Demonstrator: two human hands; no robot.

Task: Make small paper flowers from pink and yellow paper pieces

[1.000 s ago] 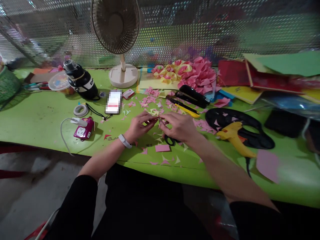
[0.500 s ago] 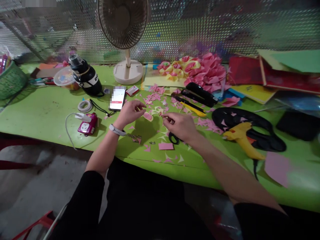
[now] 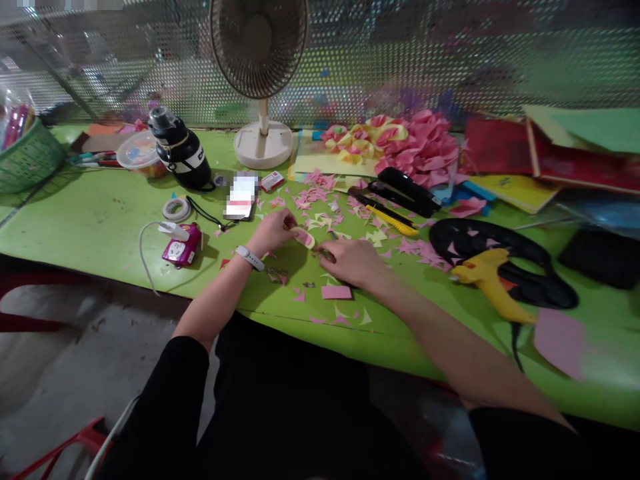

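Between the thumb and fingers of my left hand (image 3: 274, 231) is a small pink and yellow paper piece (image 3: 303, 238), just above the green table (image 3: 115, 250). My right hand (image 3: 353, 263) is closed just to the right of that piece, around a thin dark object, apparently the scissors (image 3: 332, 236), mostly hidden by the fingers. A pink paper rectangle (image 3: 337, 292) lies below my right hand. Pink paper scraps (image 3: 313, 197) and pale yellow scraps are scattered around both hands.
Behind the hands are a phone (image 3: 242, 198), a fan (image 3: 263, 143), a black bottle (image 3: 185, 157) and paper flowers (image 3: 420, 147). To the right lie a stapler (image 3: 407, 190), a yellow cutter (image 3: 393, 221) and a yellow glue gun (image 3: 493, 280). A purple socket (image 3: 181, 247) sits left.
My left hand has taken hold of the pink and yellow piece, which lay on the table. My right hand has closed around the dark object beside it. The view has shifted slightly.
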